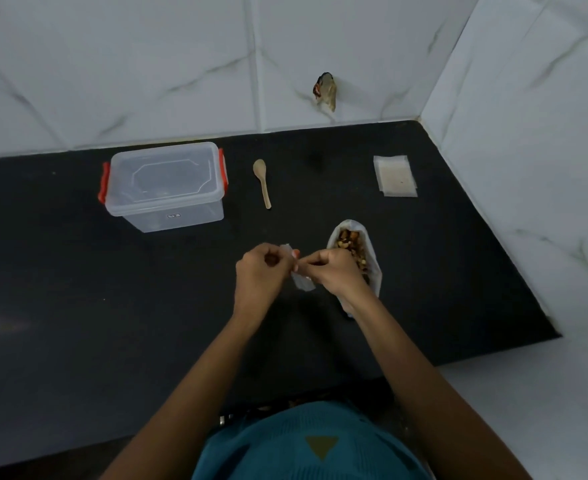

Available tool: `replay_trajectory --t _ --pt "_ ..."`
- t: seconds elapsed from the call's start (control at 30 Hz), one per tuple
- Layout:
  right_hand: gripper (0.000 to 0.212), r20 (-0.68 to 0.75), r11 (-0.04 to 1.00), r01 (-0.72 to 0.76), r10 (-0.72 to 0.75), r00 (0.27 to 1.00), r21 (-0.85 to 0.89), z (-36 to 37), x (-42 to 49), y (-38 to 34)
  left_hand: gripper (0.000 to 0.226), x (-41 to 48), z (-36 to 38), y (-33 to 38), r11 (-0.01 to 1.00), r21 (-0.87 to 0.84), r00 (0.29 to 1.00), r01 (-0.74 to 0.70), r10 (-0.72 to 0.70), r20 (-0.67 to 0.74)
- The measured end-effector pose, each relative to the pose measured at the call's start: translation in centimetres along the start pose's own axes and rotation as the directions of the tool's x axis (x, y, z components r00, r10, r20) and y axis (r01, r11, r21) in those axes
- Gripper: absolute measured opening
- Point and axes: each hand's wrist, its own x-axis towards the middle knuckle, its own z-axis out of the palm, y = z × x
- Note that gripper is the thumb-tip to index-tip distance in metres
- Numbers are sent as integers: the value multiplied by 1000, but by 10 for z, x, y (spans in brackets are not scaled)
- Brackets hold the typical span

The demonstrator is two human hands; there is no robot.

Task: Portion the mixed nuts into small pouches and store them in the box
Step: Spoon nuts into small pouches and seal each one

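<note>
Centrally, left hand [259, 271]: fingers curled, pinching the upper edge of a small translucent plastic pouch [301, 289] at mid-frame.
Right hand [334, 271]: just beside the left hand, fingers curled, pinching the same pouch edge from the other side.
Small translucent plastic pouch: held between both hands above the tabletop, its lower part hanging below the fingers; I cannot tell what is inside.
Open white plastic bag of brown mixed nuts [351, 245]: lies on the tabletop just right of the hands, partly hidden by the right wrist.
Pale wooden spoon [262, 183]: lies flat above the hands, bowl toward the wall, apart from bag and box.
Clear plastic box with red-orange side latches [166, 187]: upper left of centre, lid on, near the back wall.
Flat stack of translucent pouches [394, 175]: upper right, well apart from the hands.
Black tabletop [112, 306]: carries all of these.
White marble-patterned wall tiles [147, 64]: behind and to the right; a small brownish object [326, 91] is on the back wall, too unclear to identify.
</note>
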Motion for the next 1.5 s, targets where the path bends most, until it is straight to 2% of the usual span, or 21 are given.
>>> replay_trajectory --t 0.07,0.2,0.3,0.37,0.5,0.6,0.67,0.77,0.9,1.03,1.17,1.27,1.4,1.5 --pt "9 16 1000 -8 9 1000 -11 4 0 -2 4 4 -8 0 995 -80 997 67 -64 44" --pt "9 54 1000 -17 16 998 18 7 1 -5 6 8 -23 0 982 -167 988 88 -65 139" --pt "6 58 991 -41 34 998 128 8 5 -5 8 10 -30 -1 973 -201 984 113 -82 157" --pt "4 61 990 -24 15 998 139 10 5 -5 8 10 -29 -3 976 -179 985 124 -99 141" --pt "6 12 993 112 -112 994 -22 21 3 -5 11 8 -23 -7 965 -189 980 183 -162 119" --pt "6 -29 987 135 -138 990 -92 26 4 -3 12 7 -24 -10 968 -179 980 176 -156 122" --pt "6 -45 986 121 -127 991 -113 26 4 -3 14 7 -28 -10 985 -103 988 137 -128 90" --pt "8 -158 955 115 -162 974 -273 23 5 -3 15 10 -34 -11 991 128 999 43 -44 7" --pt "12 -223 910 131 -233 946 -394 22 6 -4 17 11 -35 -8 965 260 999 -35 29 28" --pt "14 -207 947 107 -175 963 -303 23 9 -10 18 11 -29 -2 946 290 989 -147 136 55" --pt "37 -99 977 57 -79 992 -208 27 9 -15 17 12 -26 0 946 240 975 -218 219 21" --pt "45 -72 968 53 -73 995 -245 30 8 -15 15 11 -26 1 937 250 969 -244 247 19" --pt "25 -210 919 60 -152 966 -389 29 11 -12 17 12 -29 -1 902 320 952 -290 307 -3" --pt "23 -218 834 67 -220 951 -548 30 10 -16 19 14 -27 -2 893 333 948 -303 319 7"
